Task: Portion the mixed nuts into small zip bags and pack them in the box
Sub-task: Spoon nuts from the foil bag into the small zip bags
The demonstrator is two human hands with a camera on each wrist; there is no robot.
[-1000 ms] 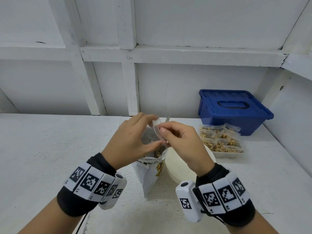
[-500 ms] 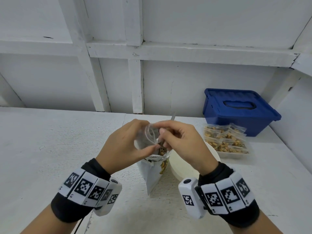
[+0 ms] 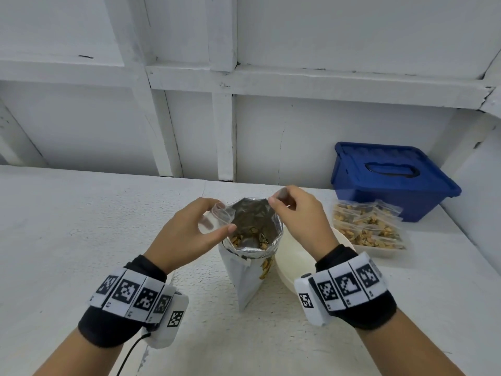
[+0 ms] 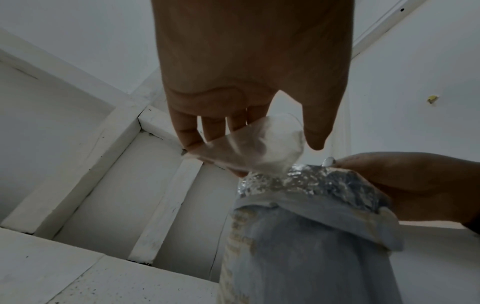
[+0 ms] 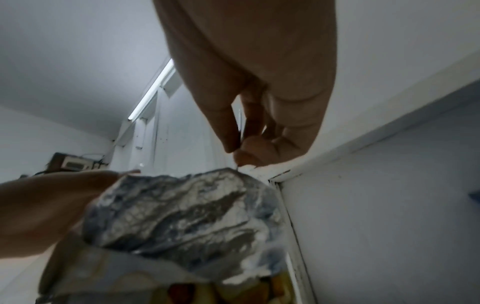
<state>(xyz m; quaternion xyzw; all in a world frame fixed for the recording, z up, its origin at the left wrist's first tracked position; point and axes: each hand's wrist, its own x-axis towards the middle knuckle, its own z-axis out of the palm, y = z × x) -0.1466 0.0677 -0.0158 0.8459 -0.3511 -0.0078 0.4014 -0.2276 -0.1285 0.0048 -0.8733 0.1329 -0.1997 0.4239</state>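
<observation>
The left hand [image 3: 189, 234] holds one small clear zip bag [image 3: 217, 217] just left of the big nut bag's mouth. Its fingers and thumb are curled round the little bag, so this grip is clamped on it. In the left wrist view the zip bag [image 4: 254, 148] looks empty and hangs right by the foil edge. I think it is held there so the nuts have only a short way to go.

In the middle stands one big foil bag [image 3: 250, 256] of mixed nuts [image 3: 249, 237] on the desk [image 3: 67, 226]. Its top is open wide and folded down, most likely so a hand or spoon can get in. It stands up by itself.

The right hand [image 3: 301, 218] is over the far right edge of the foil bag. Its thumb and fingers are pinched together on something thin. It may be the other end of the zip bag or a small tool, but I cannot tell which. So this grip is closed on a thing I cannot name.

Just under the right wrist sits one pale bowl [image 3: 295, 261], touching or almost touching the foil bag.

Farther right lies a pile of filled zip bags [image 3: 366, 226] in a clear tray. I count about six, but they overlap, so I am not sure. They wait next to the box.

Behind them sits one blue box [image 3: 390, 177] with its lid on. Nothing can be packed until it is opened.
</observation>
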